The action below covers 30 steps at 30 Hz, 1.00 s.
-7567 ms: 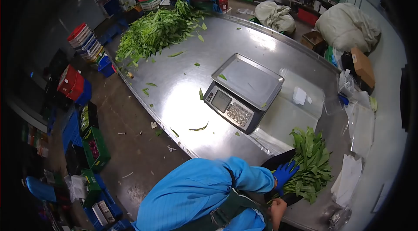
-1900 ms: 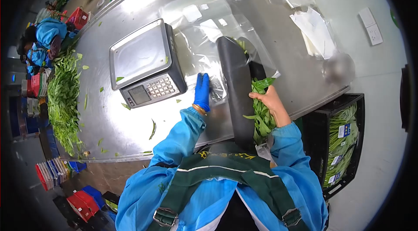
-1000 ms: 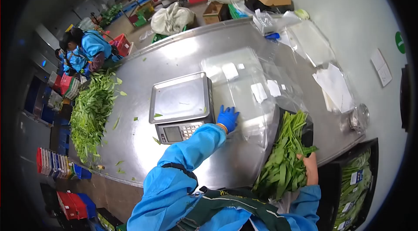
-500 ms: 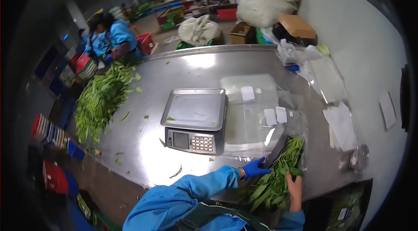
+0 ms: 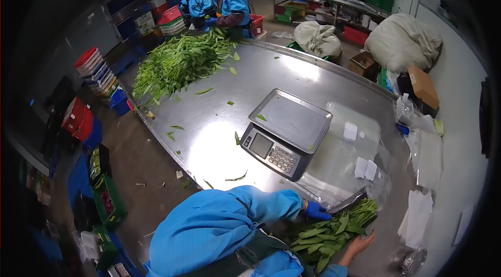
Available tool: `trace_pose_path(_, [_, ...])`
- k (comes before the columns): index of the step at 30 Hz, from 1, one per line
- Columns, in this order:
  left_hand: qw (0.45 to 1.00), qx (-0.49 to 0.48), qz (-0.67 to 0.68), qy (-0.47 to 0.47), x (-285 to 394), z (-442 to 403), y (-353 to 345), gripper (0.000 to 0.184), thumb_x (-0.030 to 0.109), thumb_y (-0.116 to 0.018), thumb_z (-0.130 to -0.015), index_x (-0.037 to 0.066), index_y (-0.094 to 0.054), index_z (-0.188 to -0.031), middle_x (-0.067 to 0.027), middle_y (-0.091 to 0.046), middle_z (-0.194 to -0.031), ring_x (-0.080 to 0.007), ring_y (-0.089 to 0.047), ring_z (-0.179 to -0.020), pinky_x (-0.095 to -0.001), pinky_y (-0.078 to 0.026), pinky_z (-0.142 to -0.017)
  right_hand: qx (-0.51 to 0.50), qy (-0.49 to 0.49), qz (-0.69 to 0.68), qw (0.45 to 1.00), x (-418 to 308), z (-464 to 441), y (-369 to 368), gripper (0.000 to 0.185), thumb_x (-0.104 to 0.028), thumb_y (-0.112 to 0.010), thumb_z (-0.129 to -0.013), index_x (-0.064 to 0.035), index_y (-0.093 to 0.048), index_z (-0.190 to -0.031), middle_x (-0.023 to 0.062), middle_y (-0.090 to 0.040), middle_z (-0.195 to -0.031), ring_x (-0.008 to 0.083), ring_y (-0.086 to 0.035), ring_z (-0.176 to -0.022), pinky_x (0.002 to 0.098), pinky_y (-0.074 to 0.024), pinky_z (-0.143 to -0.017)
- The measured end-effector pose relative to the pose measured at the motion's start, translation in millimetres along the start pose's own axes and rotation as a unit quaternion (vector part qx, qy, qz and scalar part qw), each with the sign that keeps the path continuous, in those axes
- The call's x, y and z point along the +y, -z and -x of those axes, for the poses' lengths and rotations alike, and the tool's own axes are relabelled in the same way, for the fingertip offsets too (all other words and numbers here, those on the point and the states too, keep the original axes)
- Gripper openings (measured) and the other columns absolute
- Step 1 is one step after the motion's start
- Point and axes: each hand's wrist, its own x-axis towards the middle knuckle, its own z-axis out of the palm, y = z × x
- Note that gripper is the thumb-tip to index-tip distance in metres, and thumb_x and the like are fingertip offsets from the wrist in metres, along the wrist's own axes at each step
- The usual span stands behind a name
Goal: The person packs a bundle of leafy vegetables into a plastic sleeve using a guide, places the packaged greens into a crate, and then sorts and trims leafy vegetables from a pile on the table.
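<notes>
Near right on the steel table point(image 5: 245, 78) lies a bunch of greens point(image 5: 334, 232), leaves splayed close to the body, stems pointing far right. The gloved left hand point(image 5: 315, 210) is at its left; I can't tell its grip. The bare right hand point(image 5: 360, 244) is open beside it. Steel stretches from the scale point(image 5: 287, 133) to the left edge.

1. Digital scale point(image 5: 287, 133): middle of worktable point(image 5: 201, 120).
2. Plastic bags point(image 5: 334, 164): on worktable, right of scale.
3. Pile of leafy greens point(image 5: 182, 63): worktable's far left end, co-workers point(image 5: 235, 4) just behind.
4. Bunch of leafy greens point(image 5: 334, 232): near side, in front of bags, between left hand point(image 5: 316, 210) and right hand point(image 5: 360, 244).
5. Sacks point(image 5: 404, 42): beyond worktable's far edge.
6. Stacked crates point(image 5: 96, 71): floor, left of worktable.
</notes>
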Motion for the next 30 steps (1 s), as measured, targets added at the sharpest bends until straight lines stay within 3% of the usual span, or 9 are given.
trace_pose_path(4, [0.981,0.003,0.193,0.035,-14,-12,-3,0.066,0.062,-0.058,-0.080,0.010,-0.059,-0.121,-0.0066,-0.063,-0.098,-0.0179,-0.060,-0.082,-0.0304,-0.049,-0.070,-0.183,-0.073,-0.040,0.980,1,-3,5,0.032,0.006,-0.051,-0.080,0.0036,-0.059,-0.110,0.0218,-0.063,-0.096,0.0350,-0.061,-0.085,0.0402,-0.0466,-0.076])
trace_pose_path(7, [0.979,0.072,0.102,-0.163,-42,-43,-20,0.054,0.050,-0.066,-0.079,0.006,-0.060,-0.110,-0.0072,-0.061,-0.088,-0.0185,-0.059,-0.075,-0.0329,-0.048,-0.065,-0.168,-0.065,-0.017,0.984,-21,8,6,0.025,0.005,-0.049,-0.082,0.0081,-0.057,-0.105,0.0221,-0.062,-0.099,0.0343,-0.061,-0.084,0.0383,-0.0465,-0.075])
trace_pose_path(11, [0.969,0.174,0.059,-0.164,-40,-29,-31,0.046,0.042,-0.072,-0.077,0.011,-0.062,-0.110,-0.0076,-0.065,-0.093,-0.0183,-0.060,-0.081,-0.0342,-0.049,-0.072,-0.242,-0.145,-0.117,0.952,-61,35,24,0.027,0.002,-0.049,-0.084,0.0073,-0.049,-0.110,0.0213,-0.060,-0.092,0.0349,-0.061,-0.086,0.0396,-0.0460,-0.073])
trace_pose_path(16, [0.930,0.326,-0.032,-0.166,-39,-16,-28,0.031,0.035,-0.055,-0.088,0.009,-0.065,-0.099,-0.0168,-0.065,-0.091,-0.0347,-0.063,-0.081,-0.0420,-0.049,-0.072,-0.155,-0.148,-0.129,0.968,-66,59,27,0.021,0.003,-0.047,-0.086,0.0092,-0.048,-0.107,0.0226,-0.057,-0.099,0.0350,-0.059,-0.089,0.0387,-0.0448,-0.078])
trace_pose_path(22, [0.947,0.293,-0.064,-0.111,-47,63,-28,0.033,0.037,-0.049,-0.089,0.008,-0.067,-0.093,-0.0187,-0.064,-0.084,-0.0378,-0.061,-0.077,-0.0451,-0.048,-0.070,-0.276,-0.038,-0.063,0.958,-59,93,70,0.016,0.003,-0.047,-0.083,0.0105,-0.053,-0.095,0.0226,-0.056,-0.080,0.0369,-0.057,-0.075,0.0409,-0.0446,-0.072])
trace_pose_path(25, [0.947,0.294,-0.077,-0.105,-62,77,-28,0.032,0.036,-0.050,-0.088,0.009,-0.067,-0.091,-0.0185,-0.064,-0.083,-0.0382,-0.061,-0.077,-0.0455,-0.048,-0.069,-0.291,0.019,-0.150,0.945,-46,122,75,0.018,-0.013,-0.057,-0.087,0.0025,-0.056,-0.097,0.0113,-0.060,-0.079,0.0189,-0.058,-0.065,0.0252,-0.0462,-0.054])
trace_pose_path(27, [0.941,0.312,-0.073,-0.108,-63,81,-26,0.031,0.036,-0.051,-0.087,0.009,-0.067,-0.090,-0.0186,-0.064,-0.083,-0.0383,-0.061,-0.076,-0.0459,-0.048,-0.069,-0.231,0.018,-0.093,0.968,-67,104,71,0.014,-0.001,-0.047,-0.083,0.0104,-0.053,-0.089,0.0200,-0.053,-0.070,0.0352,-0.053,-0.066,0.0419,-0.0431,-0.065])
trace_pose_path(28, [0.937,0.315,-0.090,-0.120,-54,74,-16,0.030,0.035,-0.051,-0.087,0.009,-0.067,-0.090,-0.0182,-0.064,-0.082,-0.0382,-0.061,-0.075,-0.0455,-0.048,-0.067,-0.166,0.031,-0.173,0.970,-85,90,65,0.016,-0.005,-0.047,-0.086,0.0090,-0.054,-0.084,0.0144,-0.052,-0.067,0.0284,-0.050,-0.061,0.0419,-0.0414,-0.061])
trace_pose_path(30, [0.929,0.328,-0.095,-0.144,-23,74,8,0.028,0.034,-0.052,-0.086,0.010,-0.067,-0.088,-0.0174,-0.063,-0.079,-0.0374,-0.060,-0.070,-0.0436,-0.049,-0.065,-0.219,-0.161,-0.183,0.945,-139,32,94,0.017,-0.007,-0.048,-0.088,0.0071,-0.057,-0.091,0.0091,-0.056,-0.073,0.0244,-0.053,-0.065,0.0388,-0.0440,-0.064])
